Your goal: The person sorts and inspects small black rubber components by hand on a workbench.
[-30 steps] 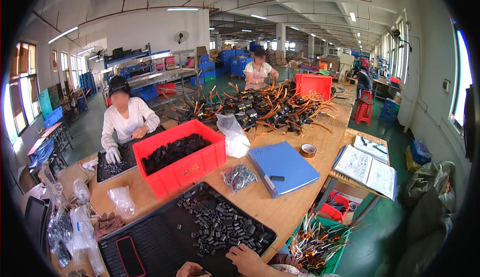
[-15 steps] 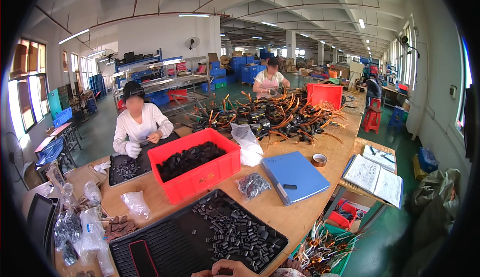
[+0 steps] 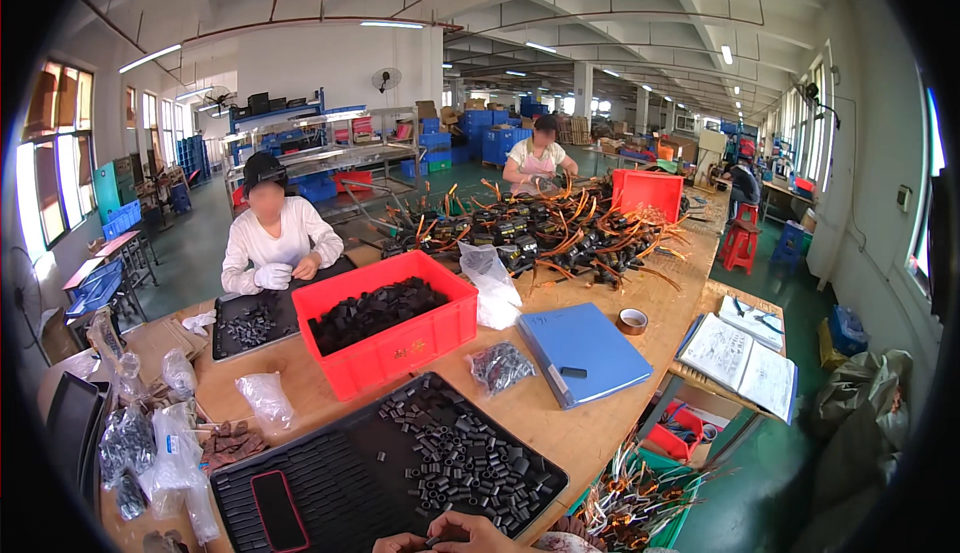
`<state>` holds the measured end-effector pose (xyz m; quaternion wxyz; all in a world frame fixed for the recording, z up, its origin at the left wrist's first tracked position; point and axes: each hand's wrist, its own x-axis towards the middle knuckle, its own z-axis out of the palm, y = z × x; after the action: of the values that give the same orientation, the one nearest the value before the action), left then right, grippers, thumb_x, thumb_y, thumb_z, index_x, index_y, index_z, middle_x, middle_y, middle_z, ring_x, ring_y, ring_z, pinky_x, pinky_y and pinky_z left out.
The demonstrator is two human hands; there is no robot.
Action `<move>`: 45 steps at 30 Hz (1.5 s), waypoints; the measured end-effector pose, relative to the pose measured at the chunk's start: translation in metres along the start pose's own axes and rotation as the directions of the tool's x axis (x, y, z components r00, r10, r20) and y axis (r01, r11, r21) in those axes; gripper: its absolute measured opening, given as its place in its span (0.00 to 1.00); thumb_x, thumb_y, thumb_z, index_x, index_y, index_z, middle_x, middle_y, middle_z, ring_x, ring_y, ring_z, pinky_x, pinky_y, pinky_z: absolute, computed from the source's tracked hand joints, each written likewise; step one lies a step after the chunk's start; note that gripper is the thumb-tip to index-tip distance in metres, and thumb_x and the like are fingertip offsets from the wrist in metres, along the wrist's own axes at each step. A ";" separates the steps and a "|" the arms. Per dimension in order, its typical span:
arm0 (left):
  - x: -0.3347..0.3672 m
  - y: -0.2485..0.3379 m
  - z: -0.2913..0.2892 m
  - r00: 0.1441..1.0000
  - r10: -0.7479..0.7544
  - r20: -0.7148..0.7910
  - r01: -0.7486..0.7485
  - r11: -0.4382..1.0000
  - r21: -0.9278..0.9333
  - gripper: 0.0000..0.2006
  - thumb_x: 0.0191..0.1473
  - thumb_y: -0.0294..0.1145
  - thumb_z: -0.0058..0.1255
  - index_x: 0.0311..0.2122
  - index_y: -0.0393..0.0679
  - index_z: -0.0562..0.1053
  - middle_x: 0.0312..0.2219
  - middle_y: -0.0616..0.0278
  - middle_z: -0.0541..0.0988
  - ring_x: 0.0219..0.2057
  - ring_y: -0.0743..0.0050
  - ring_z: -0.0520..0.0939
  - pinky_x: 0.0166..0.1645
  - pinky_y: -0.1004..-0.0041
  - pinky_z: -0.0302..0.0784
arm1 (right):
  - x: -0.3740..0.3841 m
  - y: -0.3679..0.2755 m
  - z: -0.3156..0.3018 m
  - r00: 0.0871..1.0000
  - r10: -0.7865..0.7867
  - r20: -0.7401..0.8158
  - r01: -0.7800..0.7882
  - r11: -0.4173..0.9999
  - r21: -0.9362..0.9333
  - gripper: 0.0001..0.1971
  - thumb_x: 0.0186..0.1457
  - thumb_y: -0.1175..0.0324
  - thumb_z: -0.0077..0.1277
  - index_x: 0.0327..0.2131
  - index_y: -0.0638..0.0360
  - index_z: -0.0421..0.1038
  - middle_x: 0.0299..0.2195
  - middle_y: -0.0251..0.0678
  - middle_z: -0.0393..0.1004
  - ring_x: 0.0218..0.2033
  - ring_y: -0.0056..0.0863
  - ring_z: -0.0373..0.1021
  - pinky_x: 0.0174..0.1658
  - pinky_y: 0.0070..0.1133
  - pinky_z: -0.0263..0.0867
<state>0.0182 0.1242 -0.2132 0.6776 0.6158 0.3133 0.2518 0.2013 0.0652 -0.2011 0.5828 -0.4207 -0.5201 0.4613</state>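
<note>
Black sleeves [image 3: 462, 459] loose on tray [image 3: 392, 494], rim presumably stopping strays. Left hand [image 3: 400, 544], right hand [image 3: 468, 531] close together at near edge; grip half hidden, can't tell whether clenched.

Matt black plastic tray [image 3: 325, 488], moulded in ridges on its left side, bearing short black tubes [image 3: 480, 465] with smooth, dull walls. I see a phone [image 3: 280, 515] with a glossy, glass-like face. The tabletop [image 3: 572, 435] looks like smooth wood; the red crate [image 3: 400, 361] is shiny plastic. A clear plastic bag [image 3: 265, 400] is crinkled and glinting. The blue folder [image 3: 585, 348] looks smooth; the open book [image 3: 730, 353] has matt paper pages.
</note>
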 end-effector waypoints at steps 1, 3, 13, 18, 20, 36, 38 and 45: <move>-0.001 0.000 0.001 1.000 -0.010 -0.015 0.010 1.000 0.016 0.08 0.49 0.27 0.59 0.34 0.35 0.77 0.23 0.65 0.79 0.23 0.82 0.75 0.29 0.79 0.71 | 0.000 -0.006 -0.002 0.999 -0.025 0.038 0.025 1.000 -0.013 0.08 0.48 0.82 0.57 0.34 0.61 0.72 0.28 0.30 0.73 0.33 0.18 0.71 0.38 0.18 0.69; -0.001 -0.001 0.000 0.999 -0.021 -0.027 0.022 0.999 0.027 0.09 0.49 0.27 0.59 0.34 0.34 0.77 0.23 0.65 0.79 0.23 0.82 0.75 0.28 0.79 0.71 | 0.004 -0.010 -0.009 0.988 -0.103 0.114 0.122 0.978 -0.167 0.09 0.47 0.81 0.57 0.35 0.61 0.73 0.29 0.32 0.74 0.34 0.20 0.72 0.39 0.19 0.69; 0.000 -0.001 -0.005 0.999 -0.014 0.031 0.015 0.998 -0.054 0.10 0.54 0.31 0.57 0.36 0.33 0.77 0.27 0.61 0.80 0.25 0.80 0.77 0.32 0.79 0.72 | 0.006 -0.006 -0.002 0.938 -0.319 0.139 0.347 0.852 -0.392 0.07 0.44 0.81 0.58 0.29 0.63 0.75 0.31 0.39 0.77 0.33 0.31 0.75 0.39 0.24 0.70; -0.002 0.016 -0.006 0.996 0.024 -0.082 -0.027 0.999 -0.033 0.11 0.57 0.34 0.55 0.37 0.35 0.77 0.26 0.63 0.80 0.26 0.81 0.77 0.33 0.79 0.72 | 0.007 0.008 0.004 0.995 0.002 -0.102 -0.012 0.995 -0.096 0.06 0.43 0.79 0.59 0.28 0.63 0.75 0.31 0.41 0.76 0.33 0.37 0.74 0.38 0.26 0.70; 0.000 0.016 -0.011 0.967 0.140 -0.212 -0.108 0.982 0.153 0.10 0.56 0.33 0.56 0.38 0.37 0.78 0.28 0.64 0.80 0.26 0.80 0.78 0.35 0.77 0.74 | 0.007 0.015 0.002 0.980 0.065 -0.187 -0.075 0.996 -0.047 0.06 0.43 0.78 0.58 0.28 0.62 0.74 0.31 0.42 0.76 0.33 0.40 0.74 0.37 0.27 0.70; 0.012 -0.005 -0.003 0.796 0.595 0.115 -0.474 0.493 0.729 0.09 0.42 0.30 0.59 0.32 0.44 0.77 0.33 0.58 0.78 0.39 0.53 0.76 0.48 0.58 0.68 | 0.004 0.022 0.004 0.958 -0.281 0.064 0.230 0.612 -0.757 0.13 0.47 0.78 0.50 0.39 0.59 0.70 0.36 0.42 0.72 0.41 0.44 0.68 0.46 0.33 0.64; 0.011 -0.010 -0.005 0.773 0.627 0.101 -0.503 0.508 0.699 0.09 0.43 0.30 0.59 0.33 0.44 0.77 0.33 0.58 0.78 0.40 0.53 0.76 0.49 0.58 0.68 | 0.002 0.025 0.005 0.951 -0.289 0.110 0.272 0.612 -0.742 0.13 0.47 0.79 0.50 0.39 0.59 0.70 0.34 0.41 0.72 0.39 0.44 0.68 0.45 0.32 0.65; 0.007 -0.011 -0.002 0.808 0.580 0.102 -0.471 0.533 0.703 0.07 0.45 0.30 0.58 0.32 0.45 0.77 0.35 0.59 0.79 0.44 0.54 0.75 0.52 0.59 0.67 | 0.003 0.017 0.008 0.933 -0.352 0.070 0.269 0.558 -0.785 0.07 0.46 0.77 0.51 0.32 0.59 0.72 0.32 0.40 0.71 0.37 0.41 0.68 0.43 0.31 0.65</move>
<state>0.0208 0.1291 -0.2250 0.2600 0.8696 0.2318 0.3499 0.1917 0.0718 -0.2159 0.4361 -0.5550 -0.7061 0.0571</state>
